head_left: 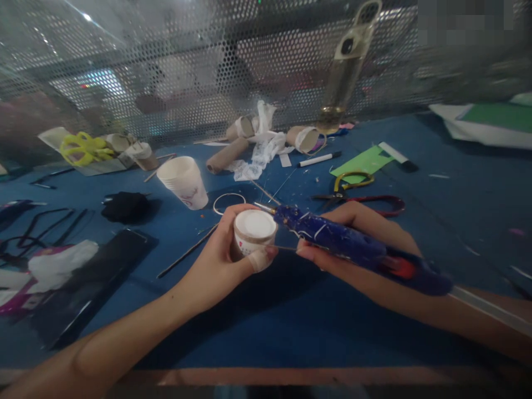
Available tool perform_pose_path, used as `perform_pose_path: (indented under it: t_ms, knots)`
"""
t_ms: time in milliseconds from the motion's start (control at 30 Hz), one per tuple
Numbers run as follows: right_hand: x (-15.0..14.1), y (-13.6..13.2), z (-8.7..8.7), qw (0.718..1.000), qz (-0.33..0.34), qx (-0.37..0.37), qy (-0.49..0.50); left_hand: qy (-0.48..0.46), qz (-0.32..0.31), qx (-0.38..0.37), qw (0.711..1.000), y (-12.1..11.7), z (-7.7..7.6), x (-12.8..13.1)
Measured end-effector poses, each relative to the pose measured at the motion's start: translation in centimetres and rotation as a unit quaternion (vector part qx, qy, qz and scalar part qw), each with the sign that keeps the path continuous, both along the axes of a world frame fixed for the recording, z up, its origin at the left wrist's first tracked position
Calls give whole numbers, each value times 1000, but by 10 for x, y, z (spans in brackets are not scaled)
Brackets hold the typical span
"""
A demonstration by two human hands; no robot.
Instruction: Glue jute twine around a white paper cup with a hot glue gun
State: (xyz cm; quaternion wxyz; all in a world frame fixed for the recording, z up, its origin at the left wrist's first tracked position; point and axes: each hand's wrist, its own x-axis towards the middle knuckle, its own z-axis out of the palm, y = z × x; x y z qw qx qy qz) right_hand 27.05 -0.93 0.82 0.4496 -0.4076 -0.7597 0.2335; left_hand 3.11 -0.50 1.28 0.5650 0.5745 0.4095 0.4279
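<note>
Two hands work centrally: the left hand (224, 249) grasps a cup (254, 235); the right hand (353, 244), at its three o'clock, grips a glue gun (344, 238).

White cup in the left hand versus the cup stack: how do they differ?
The held cup looks single, in the left hand; the cup stack is several nested cups on the table. Brown cord rings the held cup near its top; none shows on the stack. Both are white with printed marks.
</note>
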Motion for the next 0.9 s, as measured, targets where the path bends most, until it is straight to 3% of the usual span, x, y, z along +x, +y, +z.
perform_pose_path:
  t_ms: [233, 433, 900]
  knots:
    - [-3, 8, 4, 990, 41, -102, 90, 41, -8, 30, 999, 0, -1, -2]
    - [-5, 13, 5, 979, 60, -157, 113, 38, -25, 8, 999, -1, 1, -3]
    - [-2, 12, 4, 968, 65, -208, 122, 19, -69, -25, 997, 0, -2, -7]
